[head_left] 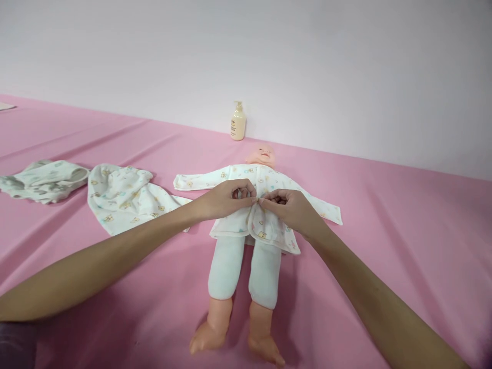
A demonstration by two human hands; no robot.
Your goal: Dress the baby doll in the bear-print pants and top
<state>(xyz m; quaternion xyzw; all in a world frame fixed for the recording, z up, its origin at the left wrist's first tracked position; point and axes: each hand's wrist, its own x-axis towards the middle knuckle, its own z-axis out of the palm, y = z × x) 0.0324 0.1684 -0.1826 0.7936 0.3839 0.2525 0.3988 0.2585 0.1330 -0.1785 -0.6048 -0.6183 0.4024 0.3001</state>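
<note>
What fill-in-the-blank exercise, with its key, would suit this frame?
Of the left hand and right hand, ____ touch the jacket.
The doll lies on a ____ cloth.
The pump bottle stands beyond the doll's ____.
A crumpled garment lies toward the picture's ____ edge.
Missing words: both; pink; head; left

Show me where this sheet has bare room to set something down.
Two bare patches of pink sheet: right of the right forearm and doll; and left of the bottle, between the wall and the two loose garments. Crowded: over the jacket, where left hand and right hand meet.
</note>
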